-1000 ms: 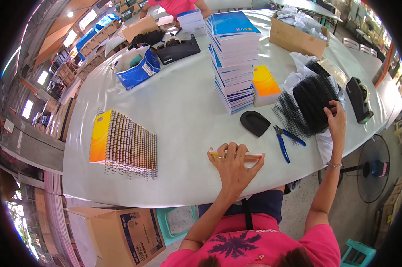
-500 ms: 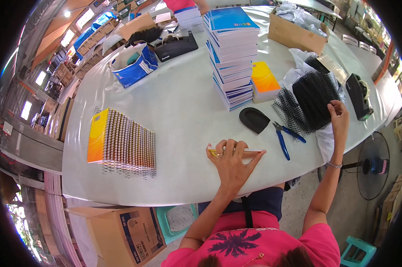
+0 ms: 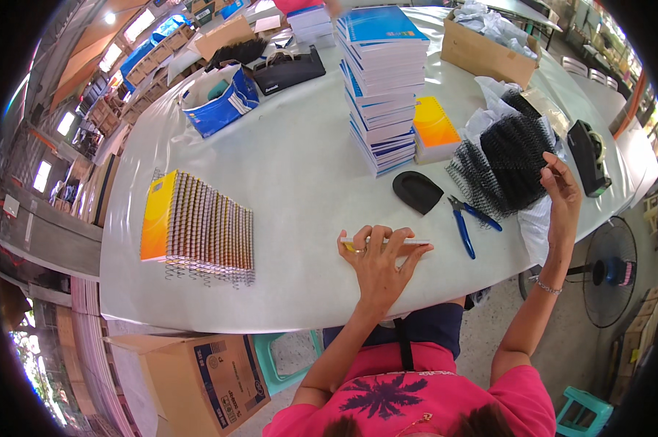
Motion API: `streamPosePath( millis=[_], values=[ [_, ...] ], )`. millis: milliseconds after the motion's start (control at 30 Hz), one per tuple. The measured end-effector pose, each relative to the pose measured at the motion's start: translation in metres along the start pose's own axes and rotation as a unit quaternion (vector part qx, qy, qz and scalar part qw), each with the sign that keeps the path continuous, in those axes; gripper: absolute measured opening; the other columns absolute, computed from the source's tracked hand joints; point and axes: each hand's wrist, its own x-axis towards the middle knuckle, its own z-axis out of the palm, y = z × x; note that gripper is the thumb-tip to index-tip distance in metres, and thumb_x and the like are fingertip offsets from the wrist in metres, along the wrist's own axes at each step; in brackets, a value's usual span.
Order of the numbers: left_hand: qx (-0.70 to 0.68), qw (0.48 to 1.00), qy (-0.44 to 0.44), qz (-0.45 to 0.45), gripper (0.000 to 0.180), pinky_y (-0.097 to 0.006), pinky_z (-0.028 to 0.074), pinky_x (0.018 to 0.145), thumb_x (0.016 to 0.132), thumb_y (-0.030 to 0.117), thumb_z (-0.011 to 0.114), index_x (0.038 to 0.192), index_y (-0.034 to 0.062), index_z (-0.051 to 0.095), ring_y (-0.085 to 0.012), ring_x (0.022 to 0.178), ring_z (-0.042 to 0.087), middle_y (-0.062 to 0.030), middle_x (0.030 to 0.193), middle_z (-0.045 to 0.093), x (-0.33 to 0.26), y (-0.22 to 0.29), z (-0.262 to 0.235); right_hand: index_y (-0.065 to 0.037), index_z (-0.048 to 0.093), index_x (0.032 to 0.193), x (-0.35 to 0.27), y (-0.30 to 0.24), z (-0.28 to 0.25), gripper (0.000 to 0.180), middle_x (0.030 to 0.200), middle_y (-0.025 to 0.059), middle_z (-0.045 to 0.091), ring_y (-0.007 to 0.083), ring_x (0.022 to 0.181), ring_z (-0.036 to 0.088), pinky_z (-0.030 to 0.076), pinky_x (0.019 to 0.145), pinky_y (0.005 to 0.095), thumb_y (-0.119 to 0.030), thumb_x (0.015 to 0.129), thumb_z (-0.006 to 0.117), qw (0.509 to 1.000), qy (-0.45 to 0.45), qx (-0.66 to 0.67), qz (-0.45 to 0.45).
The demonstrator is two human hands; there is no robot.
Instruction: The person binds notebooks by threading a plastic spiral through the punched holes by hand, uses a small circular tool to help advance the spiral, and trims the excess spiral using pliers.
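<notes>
My left hand (image 3: 381, 266) grips a thin notebook (image 3: 418, 241) stood on edge at the front of the table, fingers over its far side; a white edge and a bit of yellow cover show. At the right, my right hand (image 3: 561, 183) is bent into a pinch beside a heap of black spiral binding coils (image 3: 515, 151). Anything between its fingertips is too fine to make out. Blue-handled cutting pliers (image 3: 463, 231) and a black rounded pad (image 3: 416, 192) lie between the hands. Spiral-bound notebooks with yellow-orange covers (image 3: 158, 222) stand in a row at the left, coil ends sticking out.
A tall stack of blue-covered books (image 3: 384, 95) rises mid-table, beside a yellow-orange pile (image 3: 436, 131). Tape dispensers (image 3: 289, 71) (image 3: 588, 159), a blue bag (image 3: 223, 109) and a carton (image 3: 486, 54) stand around. A fan (image 3: 612, 273) is beyond the right edge.
My right hand has drawn slightly right and toward me, off the edge of the coil heap. The left hand keeps the notebook in nearly the same place.
</notes>
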Motion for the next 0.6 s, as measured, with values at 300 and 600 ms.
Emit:
streamPosePath(
  millis=[300,600],
  values=[
    [-0.009,1.0,-0.003,0.002,0.026,-0.056,0.022,0.102,0.078,0.043,0.079,0.092,0.0245,0.068,-0.024,0.109,0.046,0.002,0.098,0.053,-0.001,0.0,0.0,-0.005,0.064,0.117,-0.02,-0.028,0.022,0.026,0.1,-0.0001,0.061,0.0098,0.095,0.057,0.045,0.09,0.025,-0.011,0.093,0.071,0.995,-0.057,0.085,-0.015],
    [-0.012,1.0,0.006,0.017,0.027,-0.054,0.023,0.1,0.078,0.043,0.079,0.094,0.0231,0.068,-0.0246,0.11,0.046,0.0013,0.099,0.054,0.0,-0.001,0.002,-0.002,0.062,0.118,-0.048,-0.055,0.056,0.022,0.094,0.0016,0.058,0.0094,0.087,0.054,0.045,0.083,0.0239,-0.009,0.097,0.06,0.954,-0.29,0.075,0.023]
  ],
)
